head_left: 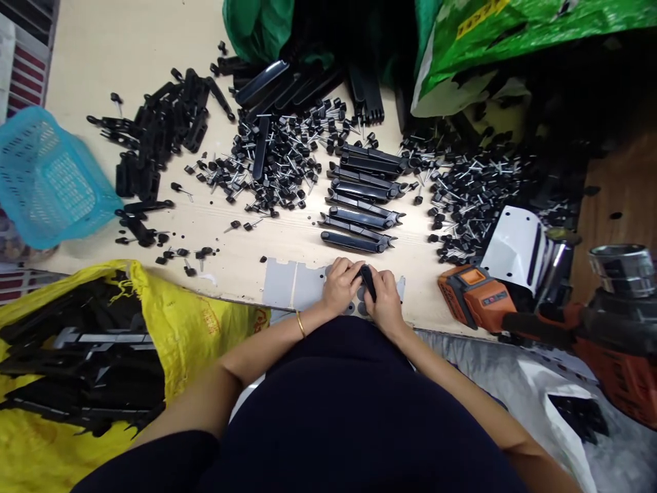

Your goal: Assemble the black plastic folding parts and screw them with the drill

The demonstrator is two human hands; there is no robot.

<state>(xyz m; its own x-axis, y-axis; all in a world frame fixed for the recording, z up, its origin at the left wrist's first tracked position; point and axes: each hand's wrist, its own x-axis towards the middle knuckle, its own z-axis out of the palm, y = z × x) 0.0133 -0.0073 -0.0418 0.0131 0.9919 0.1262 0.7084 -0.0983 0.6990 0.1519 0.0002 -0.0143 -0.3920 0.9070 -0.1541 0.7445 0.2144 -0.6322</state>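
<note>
Close to the table's front edge, my right hand [384, 299] is closed around a small black plastic part [368, 282]. My left hand [341, 286] meets it from the other side, its fingertips pinched at the part's upper end. Beneath both hands lie grey sheets [308, 286] with round pads or cut-outs, partly covered by my fingers. Just beyond, several long black plastic pieces [359, 216] with forked ends lie stacked in a row. Black-headed screws [282, 164] with metal shanks are heaped behind and left of that row.
More screws [475, 185] lie at the right, beside an orange power tool [477, 296] and a white plate [513, 246]. Black clips [159, 130] and a blue basket [56, 178] are at the left. A yellow sack [195, 322] of black parts stands front left; green bags [477, 55] sit behind.
</note>
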